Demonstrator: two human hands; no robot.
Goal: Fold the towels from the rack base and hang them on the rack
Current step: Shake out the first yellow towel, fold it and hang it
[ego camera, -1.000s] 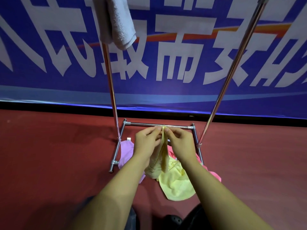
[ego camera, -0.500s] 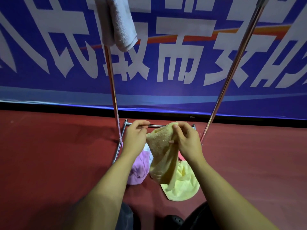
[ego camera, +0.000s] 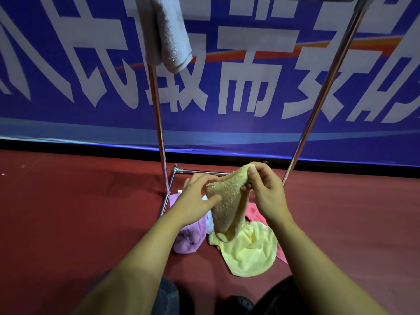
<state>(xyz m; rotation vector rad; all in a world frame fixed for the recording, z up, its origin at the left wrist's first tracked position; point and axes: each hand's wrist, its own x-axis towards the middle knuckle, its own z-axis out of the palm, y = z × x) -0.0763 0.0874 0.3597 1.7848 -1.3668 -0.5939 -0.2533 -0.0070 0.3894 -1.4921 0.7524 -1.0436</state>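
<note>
A tan-yellow towel [ego camera: 227, 208] hangs folded between my hands above the rack base. My right hand [ego camera: 266, 192] pinches its top corner between thumb and fingers. My left hand [ego camera: 195, 198] holds its left edge, thumb pressed on the front. Beneath lie a pale yellow towel [ego camera: 250, 251], a purple towel [ego camera: 191, 237], a pink towel [ego camera: 254, 212] and a bit of a white one [ego camera: 208, 221]. A grey towel [ego camera: 168, 35] hangs folded from the rack's top bar at the upper left.
The chrome rack has a left upright [ego camera: 156, 110], a slanting right upright [ego camera: 322, 87] and a low base bar [ego camera: 200, 171]. Behind it hangs a blue banner [ego camera: 250, 92] with large white characters. Red floor [ego camera: 68, 212] spreads all round; my knees show at the bottom edge.
The hands have drawn apart from a closed pinch, spreading the tan-yellow towel's top edge, and have lifted it slightly. The left hand slid down along its left edge.
</note>
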